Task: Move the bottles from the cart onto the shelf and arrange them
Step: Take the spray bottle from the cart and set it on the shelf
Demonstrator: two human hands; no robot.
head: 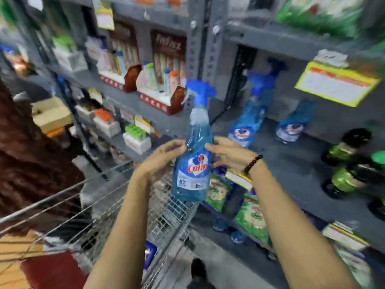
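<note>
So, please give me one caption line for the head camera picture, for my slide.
Both hands, left and right, hold a blue spray bottle above the wire cart, facing the grey shelf.

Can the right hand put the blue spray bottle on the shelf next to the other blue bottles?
Probably yes. The right hand is already beside the shelf, with bare space by the blue bottles.

Spray bottle (pixel 192 161): clear blue plastic, glossy, with a smooth printed label; trigger head opaque blue plastic. Cart (pixel 116 207): bare wire mesh, metal, bright grey. Shelf (pixel 277 163): grey painted metal, matt. Bracelet (pixel 252 163) on right wrist: dark round beads. Price tag (pixel 335 85): yellow-edged paper. Green bottles (pixel 343 163): glossy plastic.
</note>
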